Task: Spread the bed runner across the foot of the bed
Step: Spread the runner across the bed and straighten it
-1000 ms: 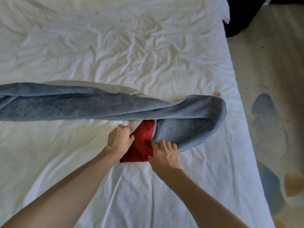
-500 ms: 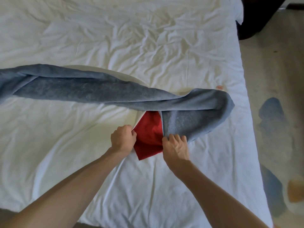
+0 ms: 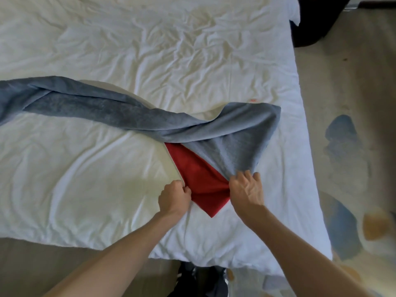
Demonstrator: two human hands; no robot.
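Bed runner (image 3: 107, 108) held in both hands
Its pale edge beside the red panel (image 3: 199, 181) is gripped by the left hand (image 3: 174, 197); its grey fold is pinched by the right hand (image 3: 246, 188). Beyond, it is laid twisted leftwards across the white bed (image 3: 150, 50).

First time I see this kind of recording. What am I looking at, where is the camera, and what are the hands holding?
There is no machine: a person works with bare hands, and the one camera sits on their head, looking forward and down. So the arms appear at the bottom edge. The white bed fills most of the view, with patterned floor on the right. A grey-blue bed runner lies twisted across it, not yet spread flat. The left hand grips its pale edge; the right hand pinches the grey cloth. Between them, red cloth shows.
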